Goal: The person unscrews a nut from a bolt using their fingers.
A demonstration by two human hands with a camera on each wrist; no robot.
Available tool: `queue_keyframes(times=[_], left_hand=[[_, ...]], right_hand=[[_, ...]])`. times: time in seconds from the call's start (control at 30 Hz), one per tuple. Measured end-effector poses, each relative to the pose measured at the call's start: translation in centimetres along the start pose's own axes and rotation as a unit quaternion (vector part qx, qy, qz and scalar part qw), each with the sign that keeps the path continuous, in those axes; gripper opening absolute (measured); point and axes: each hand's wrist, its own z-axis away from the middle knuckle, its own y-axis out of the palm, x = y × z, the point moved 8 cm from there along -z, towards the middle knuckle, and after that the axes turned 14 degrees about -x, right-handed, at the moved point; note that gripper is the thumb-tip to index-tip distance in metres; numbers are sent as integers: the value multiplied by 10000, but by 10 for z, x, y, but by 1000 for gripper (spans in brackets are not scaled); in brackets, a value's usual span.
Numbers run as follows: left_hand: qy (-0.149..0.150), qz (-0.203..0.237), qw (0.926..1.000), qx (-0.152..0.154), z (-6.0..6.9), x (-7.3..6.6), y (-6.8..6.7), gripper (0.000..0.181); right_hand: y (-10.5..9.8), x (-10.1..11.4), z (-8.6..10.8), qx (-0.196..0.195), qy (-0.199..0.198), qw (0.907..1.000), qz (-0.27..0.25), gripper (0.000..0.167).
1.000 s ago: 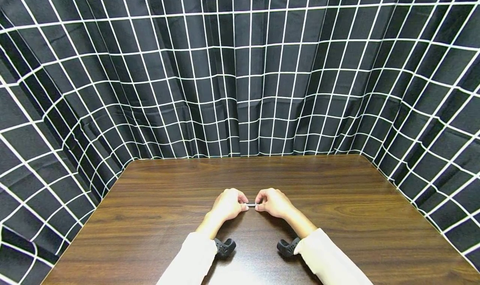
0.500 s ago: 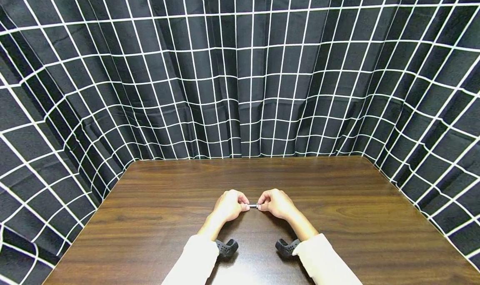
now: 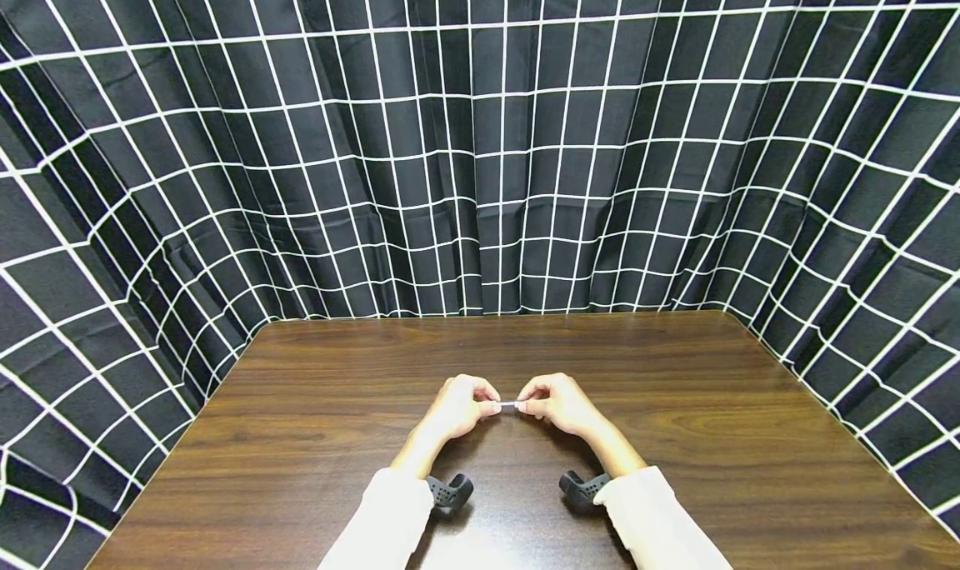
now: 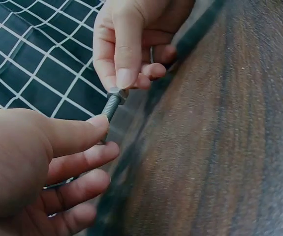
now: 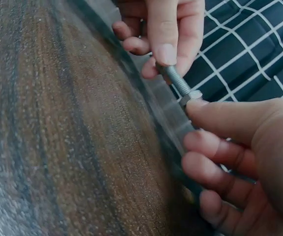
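Bolt (image 4: pixel 111 109): got a nut (image 5: pixel 186 101) on
My left grip (image 3: pixel 459 407): pinched closed on bolt
My right grip (image 3: pixel 557 405): pinched closed on nut

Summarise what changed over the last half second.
Left hand, right hand and bolt shifted slightly up in the head view; lifted or moved away, can't tell which. Right cuff swung slightly outward. Nothing visibly grabbed or released: the hands still pinch opposite ends of the bolt. Table unchanged.
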Motion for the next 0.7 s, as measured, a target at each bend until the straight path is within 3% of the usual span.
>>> queue_keyframes(times=[0.13, 0.37, 0.6, 0.7], left_hand=[[65, 210, 9997, -97, -2, -5, -6, 4], [377, 247, 9967, -674, -7, -16, -25, 10], [325, 888, 9907, -978, -9, -25, -36, 15], [250, 896, 9904, -1019, -9, -26, -37, 13]], right_hand=[[-3, 4, -2, -68, 148, 9992, -372, 7], [-11, 20, -5, -493, 46, 9958, -770, 10], [-28, 55, 0, -865, 112, 9887, -1217, 11], [-30, 56, 0, -979, 55, 9869, -1284, 11]])
